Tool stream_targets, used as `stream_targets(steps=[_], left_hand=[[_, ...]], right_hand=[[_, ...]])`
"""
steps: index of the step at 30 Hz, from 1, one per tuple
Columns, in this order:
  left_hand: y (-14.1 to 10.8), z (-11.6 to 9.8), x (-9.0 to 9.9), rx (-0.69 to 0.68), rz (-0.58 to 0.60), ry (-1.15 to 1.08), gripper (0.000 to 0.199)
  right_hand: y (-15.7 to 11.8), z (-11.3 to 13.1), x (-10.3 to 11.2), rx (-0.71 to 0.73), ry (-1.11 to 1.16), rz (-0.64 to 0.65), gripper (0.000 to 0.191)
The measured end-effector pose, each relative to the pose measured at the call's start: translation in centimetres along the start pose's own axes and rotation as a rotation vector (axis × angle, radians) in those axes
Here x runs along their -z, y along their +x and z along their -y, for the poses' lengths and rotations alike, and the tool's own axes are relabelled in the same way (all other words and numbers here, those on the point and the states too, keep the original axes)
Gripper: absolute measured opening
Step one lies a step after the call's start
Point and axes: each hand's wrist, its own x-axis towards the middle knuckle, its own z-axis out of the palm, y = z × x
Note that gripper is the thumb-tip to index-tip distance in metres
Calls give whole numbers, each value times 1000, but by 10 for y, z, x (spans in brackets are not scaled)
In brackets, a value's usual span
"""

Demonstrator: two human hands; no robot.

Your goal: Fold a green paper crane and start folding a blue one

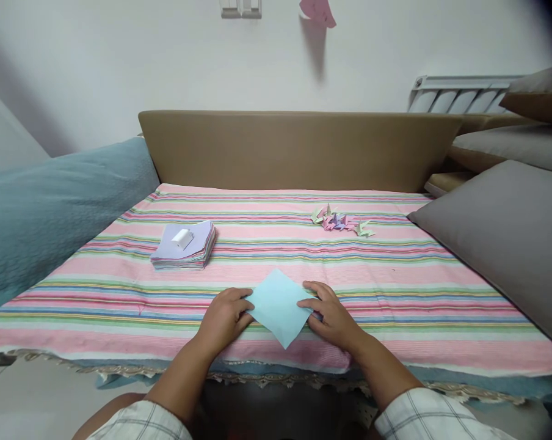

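A light blue square of paper [280, 308] is turned like a diamond above the striped cloth, between my two hands. My left hand [225, 315] has its fingers and thumb closed on the paper's left corner. At the right corner, my right hand [330, 315] grips the paper between thumb and fingers. Farther back to the left stands a stack of coloured paper [184, 260] with a small white block [182, 239] on top. Several small folded paper figures [340, 222] in pink, purple and pale green sit in a row at the back right.
Pink striped cloth [267, 244] covers the seat, which ends at a brown backrest [294, 150]. A blue-covered armrest [60, 201] borders it on the left. Grey cushions [500, 226] lie along the right side. The seat's front edge is just below my hands.
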Motion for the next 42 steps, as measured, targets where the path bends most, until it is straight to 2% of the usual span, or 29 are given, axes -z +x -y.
stream_targets(steps=[6,12,19,25,36,39,42], left_hand=[[0,2,5,159,55,-1,2],[2,3,9,265,87,-67,16],[3,4,6,315,30,-44,31],[3,5,0,326,-10,4,33],[5,2,-4,320,-24,125,25],[4,3,-7,270,-78,181,16],[4,3,-13,128,-154,232,18]], right_hand=[[1,-4,-1,-68,18,-43,32],[2,-2,2,-161,53,-34,19],[6,-2,-1,-307,45,-100,26],[9,-1,-5,-375,9,-149,28],[11,-3,-9,-416,-80,-170,25],[12,-4,-10,-406,-100,-180,24],[12,-5,-11,-392,-116,-189,23]])
